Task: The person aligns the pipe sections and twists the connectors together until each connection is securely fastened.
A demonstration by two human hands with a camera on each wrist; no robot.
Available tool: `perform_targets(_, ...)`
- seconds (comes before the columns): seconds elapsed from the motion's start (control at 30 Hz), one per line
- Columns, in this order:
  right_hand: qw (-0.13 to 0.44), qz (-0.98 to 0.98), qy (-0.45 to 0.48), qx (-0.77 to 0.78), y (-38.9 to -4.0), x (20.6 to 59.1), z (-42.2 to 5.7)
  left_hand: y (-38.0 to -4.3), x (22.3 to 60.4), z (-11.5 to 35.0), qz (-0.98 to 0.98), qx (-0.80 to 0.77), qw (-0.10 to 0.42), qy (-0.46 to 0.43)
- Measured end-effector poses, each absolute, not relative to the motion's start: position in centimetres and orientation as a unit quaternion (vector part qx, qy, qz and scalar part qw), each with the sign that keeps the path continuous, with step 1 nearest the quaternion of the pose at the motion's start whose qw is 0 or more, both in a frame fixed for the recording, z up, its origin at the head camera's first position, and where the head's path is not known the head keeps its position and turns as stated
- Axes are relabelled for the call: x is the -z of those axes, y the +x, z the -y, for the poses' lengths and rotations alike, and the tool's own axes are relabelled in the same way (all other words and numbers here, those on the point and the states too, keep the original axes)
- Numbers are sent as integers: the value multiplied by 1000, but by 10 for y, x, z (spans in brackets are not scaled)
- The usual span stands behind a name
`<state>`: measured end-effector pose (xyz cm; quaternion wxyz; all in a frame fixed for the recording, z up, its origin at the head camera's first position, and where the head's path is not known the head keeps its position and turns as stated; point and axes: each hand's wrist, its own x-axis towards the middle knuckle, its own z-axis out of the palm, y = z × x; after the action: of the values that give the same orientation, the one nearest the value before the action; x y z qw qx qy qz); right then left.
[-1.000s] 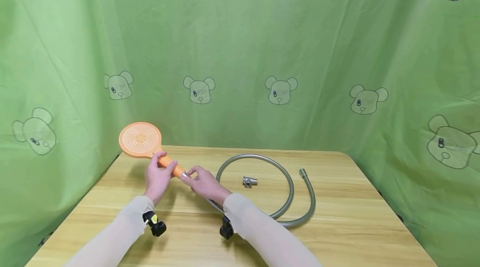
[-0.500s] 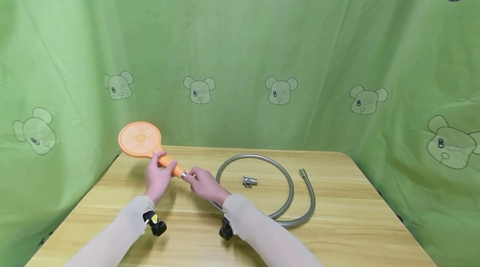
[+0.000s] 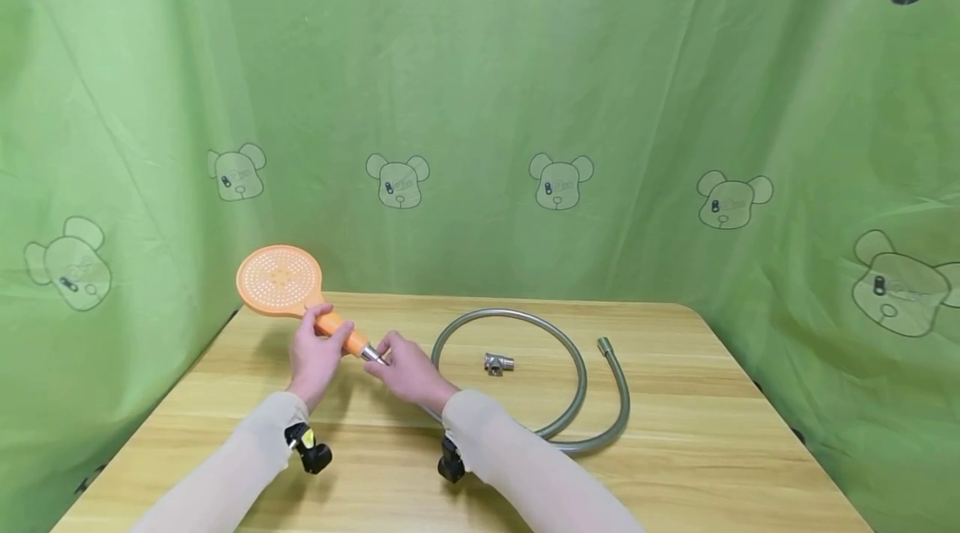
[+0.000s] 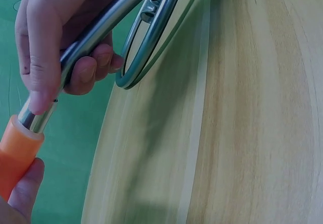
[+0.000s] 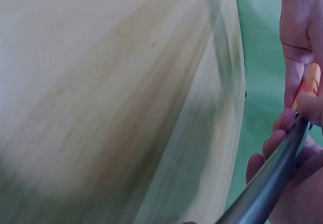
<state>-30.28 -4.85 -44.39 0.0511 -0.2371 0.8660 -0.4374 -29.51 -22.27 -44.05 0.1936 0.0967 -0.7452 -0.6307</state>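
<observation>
The person's left hand (image 3: 315, 356) was wrapped round the orange handle (image 3: 341, 331) of a shower head (image 3: 279, 279), fingers on one side and thumb on the other, keeping it up off the tabletop (image 3: 712, 450). That shower head hung over the back left corner, tilted, its round face of pale nozzles turned upward and toward the person, the handle slanting down to the right. The right hand (image 3: 408, 368) was just beside the handle's lower tip, grasping one end of a grey, metallic-looking hose (image 4: 103, 30); its thumb pressed along a silver connector (image 4: 45, 120) while the other fingers curled beneath. The connector met the pale rim at the bottom of the handle, though I couldn't tell how firmly the two were joined. The hands themselves were close together but apart.

From the right hand the hose ran away in a wide loop over the wood, crossed itself near the right sleeve (image 3: 532, 458), then swung up on the right to a free end (image 3: 604, 344) that pointed toward the back. Inside the loop lay a small silver fitting (image 3: 498, 363) with a stub out to one side, clear of the hose all round. Both forearms were in pale sleeves, and a small black camera (image 3: 307, 447) sat at the left wrist, another by the right. Green curtain (image 3: 480, 83) printed with bear heads and purple shapes hung behind and down both sides.
</observation>
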Motion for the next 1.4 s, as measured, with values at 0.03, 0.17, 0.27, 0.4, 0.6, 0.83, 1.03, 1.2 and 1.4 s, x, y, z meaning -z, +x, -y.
perform_targets(0.03, 48, -870, -237, 430, -302, 443, 49, -295, 440, 223, 745, 631, 193, 97)
perform_targets(0.17, 46, -876, -236, 419, -301, 441, 50, -295, 439, 223, 747, 628, 193, 99)
perform_targets(0.27, 50, -875, -229, 423, -302, 441, 51, -295, 439, 223, 747, 629, 193, 98)
perform_targets(0.4, 54, -868, -218, 442, -302, 442, 50, -296, 440, 222, 746, 632, 188, 97)
perform_targets(0.6, 28, -880, -227, 416, -301, 443, 48, -296, 441, 220, 750, 626, 186, 101)
perform_targets(0.83, 18, -886, -250, 391, -297, 437, 49, -296, 441, 221, 758, 614, 198, 98)
perform_targets(1.03, 22, -883, -246, 400, -298, 438, 50, -295, 442, 222, 749, 627, 191, 95)
perform_targets(1.2, 25, -884, -228, 407, -300, 442, 50, -295, 444, 222, 744, 632, 191, 97)
perform_targets(1.4, 10, -891, -235, 389, -299, 441, 51, -294, 444, 221, 749, 626, 197, 94)
